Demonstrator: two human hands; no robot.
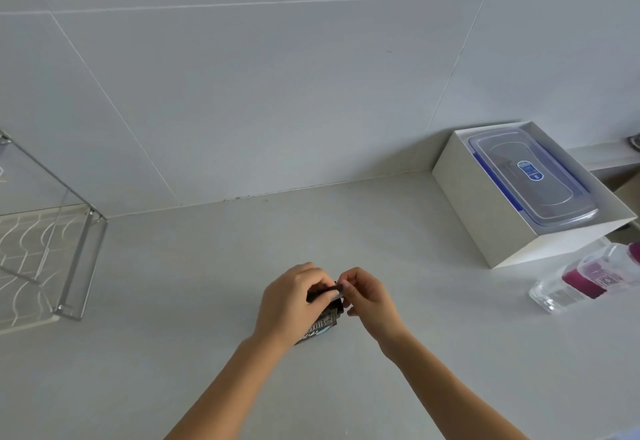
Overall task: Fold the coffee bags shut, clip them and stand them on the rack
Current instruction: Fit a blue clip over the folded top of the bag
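My left hand (291,301) and right hand (369,296) are pinching the top of the coffee bag (320,325). I am squeezing it flat so it folds shut. The rack (79,266) is waiting far off.

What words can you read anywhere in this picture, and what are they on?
None can be read.
Coffee bag: pale print, blurred and partly hidden by the left hand and right hand.
Container lid: blue sticker, too small.
Bottle: label blurred.

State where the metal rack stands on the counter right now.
The metal rack stands at the far left of the head view, against the tiled wall, well left of the hands.
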